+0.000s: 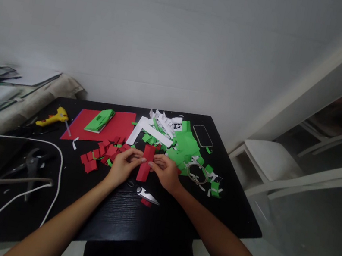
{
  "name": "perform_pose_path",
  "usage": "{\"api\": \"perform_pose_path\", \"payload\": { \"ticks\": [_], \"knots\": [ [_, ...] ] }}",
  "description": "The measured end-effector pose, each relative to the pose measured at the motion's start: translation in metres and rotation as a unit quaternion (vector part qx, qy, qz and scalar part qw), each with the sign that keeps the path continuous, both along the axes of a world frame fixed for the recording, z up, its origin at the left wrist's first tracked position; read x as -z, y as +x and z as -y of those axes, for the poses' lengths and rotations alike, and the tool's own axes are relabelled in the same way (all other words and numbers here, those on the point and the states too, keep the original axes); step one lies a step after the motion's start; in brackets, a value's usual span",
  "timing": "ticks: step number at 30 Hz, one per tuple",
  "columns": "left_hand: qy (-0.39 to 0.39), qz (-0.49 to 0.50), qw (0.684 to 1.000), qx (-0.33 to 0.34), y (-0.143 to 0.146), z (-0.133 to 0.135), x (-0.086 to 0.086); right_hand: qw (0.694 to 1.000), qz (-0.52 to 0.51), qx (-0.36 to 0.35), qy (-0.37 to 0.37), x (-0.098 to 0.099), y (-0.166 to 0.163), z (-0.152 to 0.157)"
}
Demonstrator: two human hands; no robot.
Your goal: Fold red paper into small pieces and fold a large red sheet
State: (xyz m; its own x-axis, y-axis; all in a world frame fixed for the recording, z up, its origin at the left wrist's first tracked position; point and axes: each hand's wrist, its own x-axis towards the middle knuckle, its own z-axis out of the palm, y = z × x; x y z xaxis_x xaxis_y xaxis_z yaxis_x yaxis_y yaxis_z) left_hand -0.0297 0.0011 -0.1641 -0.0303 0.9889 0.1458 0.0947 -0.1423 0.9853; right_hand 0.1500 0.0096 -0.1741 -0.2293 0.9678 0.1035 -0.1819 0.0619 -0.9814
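Both my hands hold a red paper strip (145,164) upright over the middle of the black table (117,215). My left hand (123,164) pinches its left edge and my right hand (165,171) pinches its right edge, fingers closed on it. Small scissors (146,193) lie on the table just below my hands, with a red scrap beside them. Several cut red paper pieces (101,154) lie left of my left hand. Green paper scraps (186,146) and white paper strips (154,130) lie behind my right hand.
A red paper sheet (119,126) with a green folded piece (100,119) lies at the back left, beside a yellow glue gun (53,117). A phone (203,136) lies at the back right, a tape roll (198,172) near it. A white cable (49,186) and pliers (28,165) are at the left. A white chair (267,159) stands right.
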Motion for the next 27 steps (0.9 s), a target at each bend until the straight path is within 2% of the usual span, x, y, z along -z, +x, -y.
{"api": "perform_pose_path", "payload": {
  "ticks": [14, 18, 23, 25, 27],
  "knots": [
    [0.013, 0.027, 0.999, 0.012, 0.002, 0.000, 0.000, 0.999, 0.027, 0.027, 0.026, 0.007, 0.000, -0.002],
    [0.033, -0.001, 0.999, 0.032, 0.003, 0.002, -0.006, 0.997, 0.041, 0.041, 0.041, 0.002, 0.002, -0.002],
    [0.082, -0.049, 0.995, 0.014, 0.001, 0.007, -0.014, 0.992, 0.072, 0.072, 0.070, -0.009, 0.007, 0.002],
    [0.088, -0.059, 0.994, 0.014, 0.000, 0.009, -0.015, 0.995, 0.051, 0.073, 0.055, -0.011, 0.008, 0.002],
    [0.090, -0.063, 0.994, 0.017, -0.001, 0.010, -0.014, 0.998, 0.010, 0.065, 0.009, -0.012, 0.007, 0.001]
  ]
}}
